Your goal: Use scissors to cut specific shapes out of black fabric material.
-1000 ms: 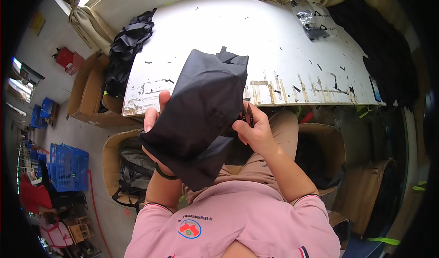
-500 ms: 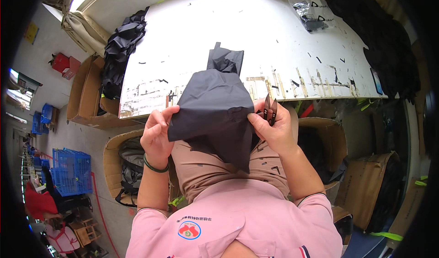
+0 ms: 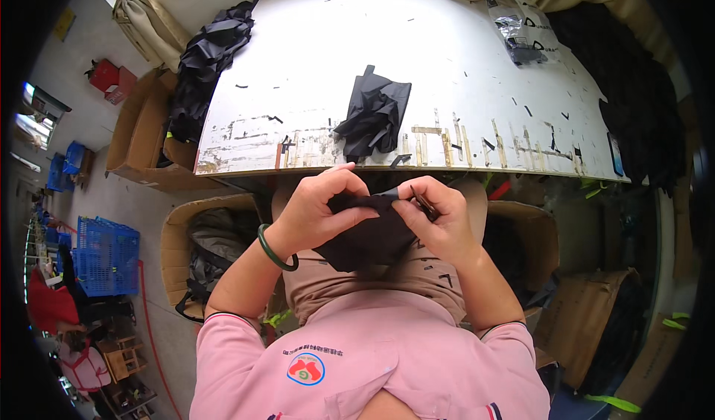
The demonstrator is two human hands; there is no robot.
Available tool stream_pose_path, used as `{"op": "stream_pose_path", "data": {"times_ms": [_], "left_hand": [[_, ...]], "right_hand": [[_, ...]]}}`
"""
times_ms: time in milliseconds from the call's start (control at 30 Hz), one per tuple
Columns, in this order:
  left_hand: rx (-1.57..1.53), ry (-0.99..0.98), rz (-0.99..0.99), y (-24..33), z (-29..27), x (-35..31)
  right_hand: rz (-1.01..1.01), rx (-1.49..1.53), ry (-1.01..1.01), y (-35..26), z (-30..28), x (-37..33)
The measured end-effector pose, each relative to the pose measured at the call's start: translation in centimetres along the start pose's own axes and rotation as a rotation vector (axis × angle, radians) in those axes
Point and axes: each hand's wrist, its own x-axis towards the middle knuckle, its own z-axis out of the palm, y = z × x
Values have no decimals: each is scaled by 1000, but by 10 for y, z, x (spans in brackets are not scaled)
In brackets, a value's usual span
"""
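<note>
A black fabric piece (image 3: pixel 365 243) hangs above my lap, gathered along its upper edge between my two hands. My left hand (image 3: pixel 322 205), with a dark green bangle at the wrist, pinches that edge between thumb and fingers. Close beside it, my right hand (image 3: pixel 438 215) grips the same edge between thumb and forefinger. Small dark thread snips (image 3: pixel 425 205) are also tucked in the right hand, partly hidden by its fingers. Just beyond the hands, a crumpled black fabric piece (image 3: pixel 376 115) lies on the white table (image 3: pixel 313 40).
Black fabric heaps lie at the table's left (image 3: pixel 212 62) and right (image 3: pixel 611 70) ends. A clear plastic bag (image 3: pixel 519 29) rests at the far right. Open cardboard boxes (image 3: pixel 176 234) stand below the front edge. Blue crates (image 3: pixel 108 256) are on the floor at left. Black scraps dot the tabletop.
Both hands have come together, and the spread fabric is now bunched lower between them. The crumpled piece on the table is uncovered. The snips' blades have turned and show less.
</note>
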Motion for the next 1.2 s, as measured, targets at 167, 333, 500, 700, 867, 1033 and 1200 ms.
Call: {"op": "stream_pose_path", "data": {"times_ms": [167,333,500,700,867,1033,1200], "left_hand": [[-3,-77,-139,0,-8,-3],[27,-137,-104,4,-5,-1],[120,-220,-36,-10,-21,-6],[-883,-315,-487,-53,-22,-12],[-1031,-412,-453,-70,48,-12],[-259,203,-135,-52,46,-7],[-532,36,-241,-23,46,-29]], "right_hand": [[-148,-285,90,-16,-9,4],[-195,-476,-140,-17,-4,10],[-104,-302,-178,-9,-15,7],[-124,212,-326,-9,-6,9],[-177,140,-397,-4,17,16],[-132,-36,-120,0,-12,11],[10,-100,-74,9,-10,8]]}}
